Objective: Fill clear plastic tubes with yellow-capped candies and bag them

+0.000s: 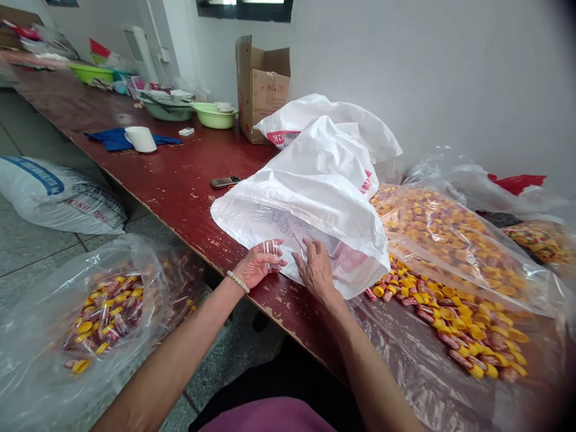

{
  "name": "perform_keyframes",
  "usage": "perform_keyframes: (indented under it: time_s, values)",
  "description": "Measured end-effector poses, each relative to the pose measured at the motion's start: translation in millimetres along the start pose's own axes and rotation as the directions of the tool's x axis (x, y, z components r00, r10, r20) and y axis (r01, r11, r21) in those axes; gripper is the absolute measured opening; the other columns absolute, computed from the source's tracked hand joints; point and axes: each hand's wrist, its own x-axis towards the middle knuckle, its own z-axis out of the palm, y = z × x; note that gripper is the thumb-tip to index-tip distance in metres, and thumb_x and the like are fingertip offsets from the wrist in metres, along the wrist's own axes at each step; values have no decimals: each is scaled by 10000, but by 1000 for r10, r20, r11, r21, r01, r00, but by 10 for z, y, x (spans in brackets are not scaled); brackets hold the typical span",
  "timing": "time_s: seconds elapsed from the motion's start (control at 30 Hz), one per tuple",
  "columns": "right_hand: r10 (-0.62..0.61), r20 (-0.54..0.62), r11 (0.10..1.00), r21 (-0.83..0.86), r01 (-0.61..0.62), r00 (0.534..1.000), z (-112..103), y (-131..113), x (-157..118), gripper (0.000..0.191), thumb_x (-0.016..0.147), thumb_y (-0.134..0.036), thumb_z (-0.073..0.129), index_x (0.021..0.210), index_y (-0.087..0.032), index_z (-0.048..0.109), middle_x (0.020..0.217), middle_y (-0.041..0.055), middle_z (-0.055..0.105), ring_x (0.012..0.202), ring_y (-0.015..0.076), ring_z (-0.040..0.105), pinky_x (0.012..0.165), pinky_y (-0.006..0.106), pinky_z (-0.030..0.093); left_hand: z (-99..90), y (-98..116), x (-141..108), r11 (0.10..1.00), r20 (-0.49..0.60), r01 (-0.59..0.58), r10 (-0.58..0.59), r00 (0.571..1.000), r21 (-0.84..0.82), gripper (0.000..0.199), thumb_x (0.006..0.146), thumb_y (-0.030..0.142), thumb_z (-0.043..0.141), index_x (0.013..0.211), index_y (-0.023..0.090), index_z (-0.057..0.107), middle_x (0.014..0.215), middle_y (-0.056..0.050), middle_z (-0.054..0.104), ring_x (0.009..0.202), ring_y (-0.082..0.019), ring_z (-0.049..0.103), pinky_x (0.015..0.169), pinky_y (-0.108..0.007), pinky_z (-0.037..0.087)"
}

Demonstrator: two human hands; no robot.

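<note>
Where the worn red-brown table [180, 180] runs beside the wall, the white woven sack [292, 180] lies with its mouth toward the person, its long axis reaching back; before it, the right hand [317, 270] curves, grip impossible to tell, while the left hand [255, 265] holds clear plastic tubes [272, 247], seemingly upright

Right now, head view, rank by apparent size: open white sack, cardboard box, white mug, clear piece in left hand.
1. Open white sack
2. Cardboard box
3. White mug, clear piece: unsure, left hand partly covers the piece.
</note>
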Motion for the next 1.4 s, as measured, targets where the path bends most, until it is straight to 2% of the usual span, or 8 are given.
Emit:
perform_keyframes:
  time_s: [0.13, 0.23, 0.43, 0.63, 0.8, 0.97, 1.07, 1.4]
  values:
    - [80, 104, 995, -60, -74, 991, 46, 121, -24, 402, 792, -218, 544, 1171, -84, 528, 992, 164, 604, 979, 281, 534, 882, 436, 425, -91, 57, 11, 989, -48, 55, -62, 997, -139, 441, 569, 32, 710, 974, 175, 613, 694, 24, 587, 727, -157, 656, 721, -302, 512]
    - [126, 47, 963, 232, -134, 991, 71, 87, -46, 312, 804, -210, 515, 1090, -94, 562, 964, 138, 627, 917, 237, 571, 856, 399, 442, -83, 19, 15, 996, -90, 41, -48, 995, -73, 321, 575, 56, 730, 869, 140, 633, 749, -5, 621, 653, -122, 632, 654, -267, 501]
    - [178, 122, 585, 784, -205, 976, 62, -185, -140, 319, 806, -393, 571, 1050, -187, 570, 946, 57, 651, 828, 179, 618, 745, 324, 491, 79, -113, -51, 990, 60, -122, 118, 991, 68, 314, 619, 129, 751, 915, 148, 650, 967, -40, 654, 813, -124, 620, 713, -235, 480]
    - [49, -2, 798, 602, -38, 999, 54, -161, -56, 247, 856, -394, 508, 935, -221, 665, 987, 57, 618, 977, 191, 570, 786, 304, 472, 123, -149, -50, 983, -27, -179, 180, 983, 27, 498, 571, 84, 771, 1034, 168, 608, 895, -30, 682, 745, -119, 634, 717, -247, 483]
    - [88, 49, 972, 213, -97, 995, 215, -52, 415, 274, 864, -254, 458, 1070, -161, 613, 1053, 94, 607, 935, 184, 582, 852, 308, 444, -35, -25, -41, 982, -182, -82, 51, 982, -171, 399, 594, 68, 734, 962, 145, 599, 806, -33, 679, 643, -164, 656, 714, -359, 524]
    - [183, 58, 979, 83, -187, 981, 486, -59, 781, 410, 762, -262, 579, 1156, -149, 560, 1151, 152, 555, 1070, 282, 508, 889, 383, 413, -247, 146, -80, 888, -16, -17, 12, 1000, -460, 396, 675, 104, 654, 1062, 154, 581, 975, -83, 668, 939, -266, 648, 855, -439, 499]
    - [232, 67, 971, 50, -235, 970, 509, -34, 864, 361, 783, -212, 513, 1128, -123, 574, 1096, 179, 580, 1049, 301, 517, 861, 402, 419, -288, 172, -95, 881, 27, -4, 19, 999, -473, 420, 681, 87, 639, 1090, 165, 578, 1070, -100, 644, 870, -211, 656, 813, -369, 510]
    - [88, 103, 922, 368, -120, 991, -49, -73, 246, 329, 799, -259, 462, 1085, -186, 606, 983, 67, 602, 826, 161, 572, 760, 299, 465, -148, 10, -13, 960, -169, -275, 264, 950, -46, 554, 540, 49, 747, 1060, 172, 602, 879, -18, 638, 799, -141, 627, 740, -277, 471]
